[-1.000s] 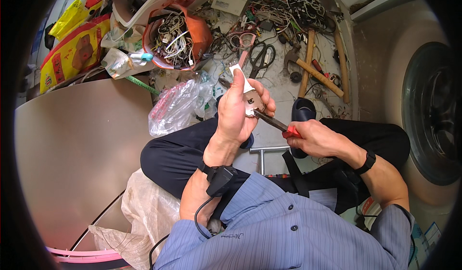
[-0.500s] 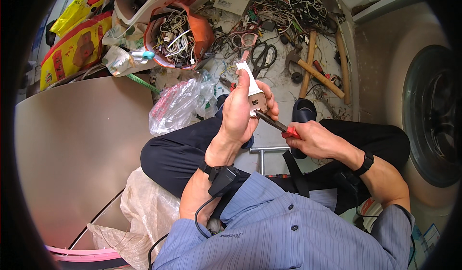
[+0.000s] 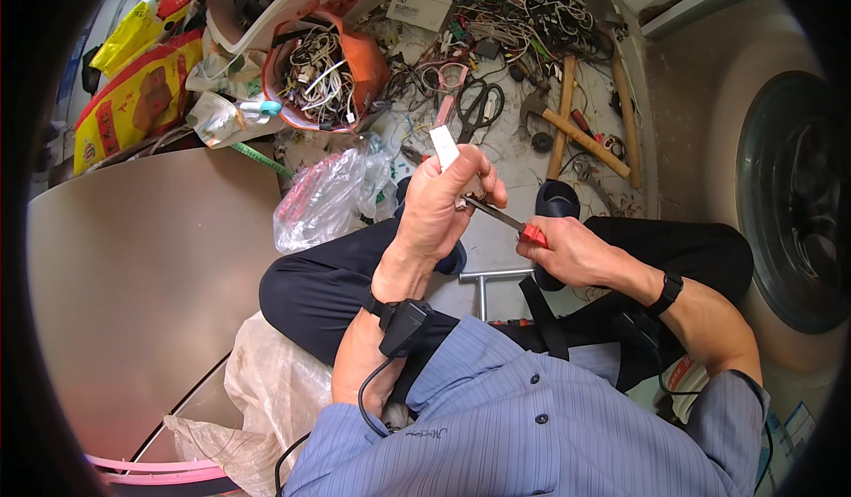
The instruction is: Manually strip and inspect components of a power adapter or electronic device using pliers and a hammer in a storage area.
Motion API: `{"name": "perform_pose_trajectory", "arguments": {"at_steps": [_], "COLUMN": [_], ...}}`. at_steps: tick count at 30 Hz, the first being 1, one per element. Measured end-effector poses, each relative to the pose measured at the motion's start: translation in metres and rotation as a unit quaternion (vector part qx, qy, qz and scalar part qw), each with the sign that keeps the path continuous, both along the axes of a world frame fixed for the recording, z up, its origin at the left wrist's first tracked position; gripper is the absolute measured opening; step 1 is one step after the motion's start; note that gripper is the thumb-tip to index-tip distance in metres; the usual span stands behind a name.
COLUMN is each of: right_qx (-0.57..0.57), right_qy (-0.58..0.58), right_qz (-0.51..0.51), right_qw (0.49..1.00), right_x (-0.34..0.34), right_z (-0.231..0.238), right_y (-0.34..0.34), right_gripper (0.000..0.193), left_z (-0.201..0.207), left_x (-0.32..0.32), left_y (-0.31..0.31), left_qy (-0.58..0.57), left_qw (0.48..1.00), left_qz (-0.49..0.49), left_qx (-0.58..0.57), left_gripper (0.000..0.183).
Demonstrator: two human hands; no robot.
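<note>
My left hand [image 3: 432, 211] is closed around a small white plastic device [image 3: 444, 148], whose narrow end sticks up past the thumb. Most of its body is hidden behind the thumb and curled fingers. My right hand [image 3: 574, 250] grips a tool with a red handle [image 3: 534, 234] and a long dark metal shaft. The tool's tip reaches the lower part of the device beside my left fingers; the exact contact is hidden. Just beyond my left hand lie black-handled scissors [image 3: 480, 111] on the floor.
An orange bag [image 3: 362, 70] full of cables stands at the far left, with a clear plastic bag [image 3: 324, 197] nearer. A heap of wires [image 3: 523, 14] spreads at the back. A hammer [image 3: 585, 140] lies far right, by a round appliance door [image 3: 793, 204].
My left hand has turned the device, so its brownish face is now hidden behind the fingers. The red-handled tool and my right hand have shifted slightly left and up.
</note>
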State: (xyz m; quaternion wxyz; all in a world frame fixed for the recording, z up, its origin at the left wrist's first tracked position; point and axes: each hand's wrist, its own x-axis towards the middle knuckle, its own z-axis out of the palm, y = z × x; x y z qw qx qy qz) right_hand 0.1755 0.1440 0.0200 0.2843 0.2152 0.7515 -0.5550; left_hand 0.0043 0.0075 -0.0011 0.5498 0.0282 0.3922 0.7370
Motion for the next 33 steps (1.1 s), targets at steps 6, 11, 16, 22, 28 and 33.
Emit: {"name": "perform_pose_trajectory", "arguments": {"at_steps": [6, 11, 16, 22, 28, 33], "right_qx": [0.061, 0.027, 0.020, 0.041, 0.057, 0.024], "right_qy": [0.034, 0.016, 0.012, 0.012, 0.003, 0.011], "right_qz": [0.027, 0.070, 0.078, 0.086, 0.078, 0.051], "right_qw": [0.997, 0.997, 0.997, 0.995, 0.995, 0.998], "right_x": [0.007, -0.001, 0.002, 0.002, 0.004, 0.006], "right_z": [-0.006, 0.008, 0.010, 0.017, 0.017, 0.015], "right_y": [-0.002, 0.008, 0.010, 0.016, 0.013, 0.010], "right_gripper": [0.032, 0.033, 0.033, 0.032, 0.030, 0.029], "left_z": [0.007, 0.005, -0.002, 0.003, 0.001, 0.004], "left_x": [0.002, -0.005, -0.004, -0.002, 0.000, 0.002], "left_y": [0.000, -0.005, -0.003, 0.001, 0.002, 0.002], "left_qy": [0.028, -0.028, -0.040, -0.031, -0.035, -0.031], "left_qw": [0.999, 0.999, 0.998, 0.997, 0.997, 0.997], "left_qz": [-0.016, -0.026, -0.043, -0.053, -0.032, -0.021], "left_qx": [-0.027, -0.011, -0.016, -0.047, -0.053, -0.060], "left_gripper": [0.040, 0.043, 0.046, 0.050, 0.048, 0.053]}}
